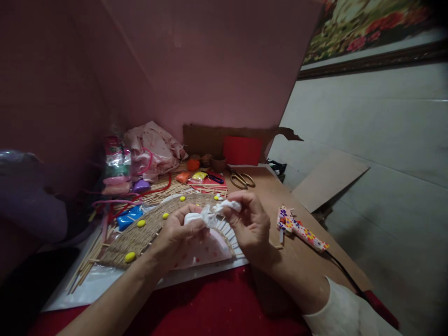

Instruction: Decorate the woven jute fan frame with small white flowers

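My left hand (182, 233) is closed around a small plastic packet of white modelling clay (193, 218), its clear wrap bunched towards the right. My right hand (250, 224) pinches a torn lump of white clay (229, 206) just beside the packet's mouth. Below both hands lies a fan-shaped piece wound with brown twine (119, 245), with yellow oval dots (141, 223) along its band. Pink spotted fabric (206, 252) covers its inner part, and thin sticks show between. Small white bits (219, 197) sit by a yellow dot at the top edge.
Gold-handled scissors (241, 178) lie on a brown board (269, 186). A flowery glue gun (301, 228) with a black cord rests at right. Behind are orange and yellow clay packets (199, 176), a red card (242, 150) and crumpled pink fabric (154, 144). A blue packet (129, 217) lies left.
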A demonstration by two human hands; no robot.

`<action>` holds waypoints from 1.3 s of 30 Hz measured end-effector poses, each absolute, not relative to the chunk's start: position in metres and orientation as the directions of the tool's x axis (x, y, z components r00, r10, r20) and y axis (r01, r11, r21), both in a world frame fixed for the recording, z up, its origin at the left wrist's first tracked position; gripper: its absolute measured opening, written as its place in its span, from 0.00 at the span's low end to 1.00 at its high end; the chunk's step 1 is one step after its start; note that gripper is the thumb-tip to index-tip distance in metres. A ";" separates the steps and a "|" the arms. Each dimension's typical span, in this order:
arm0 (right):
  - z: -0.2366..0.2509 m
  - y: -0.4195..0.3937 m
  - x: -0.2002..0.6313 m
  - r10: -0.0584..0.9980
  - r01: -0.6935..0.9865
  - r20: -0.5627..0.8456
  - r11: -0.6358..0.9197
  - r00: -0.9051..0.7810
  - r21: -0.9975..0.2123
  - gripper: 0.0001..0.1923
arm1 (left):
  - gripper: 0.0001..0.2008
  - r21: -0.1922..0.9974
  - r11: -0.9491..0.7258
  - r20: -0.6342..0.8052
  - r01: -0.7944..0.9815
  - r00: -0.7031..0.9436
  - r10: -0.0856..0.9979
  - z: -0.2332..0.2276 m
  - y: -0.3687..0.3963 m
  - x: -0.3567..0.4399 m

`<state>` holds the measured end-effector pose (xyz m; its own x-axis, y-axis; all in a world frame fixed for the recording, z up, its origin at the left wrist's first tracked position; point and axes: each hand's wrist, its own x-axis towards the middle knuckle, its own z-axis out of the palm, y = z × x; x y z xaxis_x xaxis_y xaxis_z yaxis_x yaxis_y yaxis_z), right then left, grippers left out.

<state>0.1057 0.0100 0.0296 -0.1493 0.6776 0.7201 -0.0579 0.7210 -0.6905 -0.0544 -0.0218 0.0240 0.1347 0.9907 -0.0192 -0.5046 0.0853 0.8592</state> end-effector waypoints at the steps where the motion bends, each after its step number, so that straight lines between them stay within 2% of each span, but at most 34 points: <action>1: 0.030 0.009 0.106 0.626 -0.015 0.747 0.764 -0.224 -0.645 0.08 | 0.14 0.855 0.100 -0.029 -0.509 0.146 0.989 0.023 -0.022 -0.055; 3: 0.029 0.008 0.105 0.571 0.039 0.747 0.802 -0.340 -0.596 0.08 | 0.14 0.847 0.119 -0.041 -0.518 0.160 0.986 0.023 -0.023 -0.055; 4: 0.029 0.007 0.105 0.585 0.042 0.732 0.790 -0.349 -0.612 0.08 | 0.14 0.842 0.124 -0.038 -0.525 0.171 0.985 0.022 -0.023 -0.055; 7: 0.029 0.007 0.105 0.711 -0.053 0.677 0.681 -0.190 -0.730 0.07 | 0.12 0.825 0.152 -0.022 -0.544 0.239 0.971 0.021 -0.023 -0.055; 9: 0.030 0.008 0.106 0.748 -0.132 0.658 0.646 -0.088 -0.752 0.08 | 0.10 0.815 0.166 -0.011 -0.555 0.272 0.962 0.021 -0.023 -0.056; 11: 0.031 0.008 0.106 0.714 -0.120 0.695 0.685 -0.088 -0.719 0.08 | 0.08 0.811 0.171 -0.005 -0.560 0.287 0.958 0.019 -0.022 -0.057; 14: 0.030 0.008 0.107 0.568 0.013 0.780 0.811 -0.262 -0.586 0.09 | 0.08 0.811 0.178 0.003 -0.558 0.307 0.952 0.016 -0.021 -0.056; 16: 0.028 0.008 0.106 0.539 0.067 0.767 0.830 -0.347 -0.553 0.09 | 0.07 0.809 0.190 0.008 -0.556 0.334 0.943 0.014 -0.020 -0.056; 18: 0.027 0.008 0.106 0.624 0.046 0.721 0.765 -0.301 -0.643 0.07 | 0.07 0.802 0.197 0.025 -0.565 0.360 0.932 0.012 -0.020 -0.056; 20: 0.026 0.009 0.106 0.726 -0.050 0.662 0.666 -0.189 -0.745 0.07 | 0.07 0.789 0.200 0.043 -0.580 0.378 0.925 0.011 -0.020 -0.056; 22: 0.027 0.010 0.107 0.753 -0.129 0.651 0.639 -0.095 -0.758 0.08 | 0.07 0.777 0.204 0.054 -0.595 0.386 0.921 0.011 -0.020 -0.056; 24: 0.028 0.010 0.107 0.693 -0.097 0.708 0.702 -0.136 -0.705 0.08 | 0.07 0.770 0.207 0.050 -0.603 0.381 0.923 0.011 -0.020 -0.055; 27: 0.028 0.009 0.105 0.581 0.021 0.736 0.789 -0.347 -0.614 0.06 | 0.07 0.774 0.209 0.029 -0.598 0.362 0.932 0.010 -0.019 -0.055; 29: 0.028 0.008 0.104 0.631 0.026 0.684 0.742 -0.365 -0.670 0.05 | 0.08 0.780 0.207 0.025 -0.590 0.360 0.933 0.010 -0.019 -0.055; 32: 0.028 0.009 0.103 0.776 -0.134 0.603 0.588 -0.185 -0.798 0.05 | 0.09 0.783 0.193 0.019 -0.592 0.333 0.943 0.011 -0.018 -0.055; 34: 0.029 0.010 0.104 0.801 -0.195 0.593 0.570 -0.083 -0.798 0.06 | 0.09 0.785 0.180 0.007 -0.592 0.299 0.954 0.012 -0.018 -0.056; 36: 0.029 0.011 0.106 0.747 -0.141 0.654 0.639 -0.123 -0.756 0.05 | 0.09 0.794 0.168 0.002 -0.585 0.279 0.960 0.014 -0.019 -0.056; 39: 0.029 0.009 0.106 0.583 -0.032 0.722 0.770 -0.373 -0.638 0.05 | 0.08 0.816 0.160 -0.005 -0.555 0.270 0.963 0.016 -0.020 -0.056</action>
<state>0.1060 0.0089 0.0291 -0.3731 0.5826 0.7221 -0.0324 0.7696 -0.6377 -0.0561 -0.0204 0.0165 0.2703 0.9628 -0.0046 -0.5549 0.1597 0.8165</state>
